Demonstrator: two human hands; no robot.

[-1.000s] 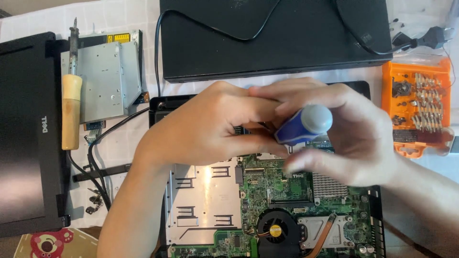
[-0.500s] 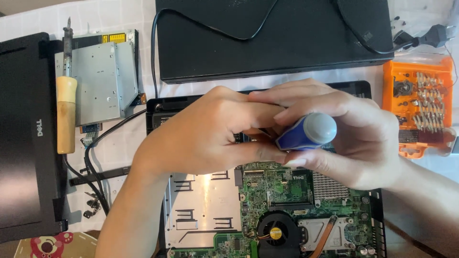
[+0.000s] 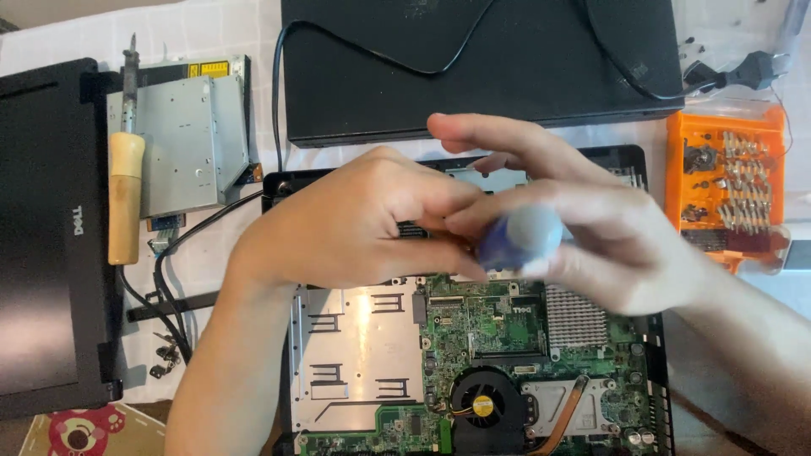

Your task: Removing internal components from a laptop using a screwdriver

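Note:
An opened laptop base [image 3: 355, 363] lies in front of me, its green circuit board [image 3: 498, 325], round fan [image 3: 483, 407] and silver plate showing. Over its upper part my right hand [image 3: 591, 228] holds a screwdriver with a blue, rounded handle [image 3: 517, 236], fingers wrapped round the top and blurred. My left hand [image 3: 355, 219] is curled against it from the left, fingertips meeting the handle's lower part. The driver's tip and what it touches are hidden behind both hands.
A black laptop lid [image 3: 51, 236] lies at left, a silver optical drive [image 3: 182, 143] and a wooden-handled tool [image 3: 125, 198] beside it. Another black laptop [image 3: 481, 63] with a power cable sits at the back. An orange bit case [image 3: 726, 181] is at right. Loose screws [image 3: 165, 355] lie lower left.
My right hand's fingers have shifted on the blue handle and blur with motion, its index finger now stretched out above. The left hand stays in place.

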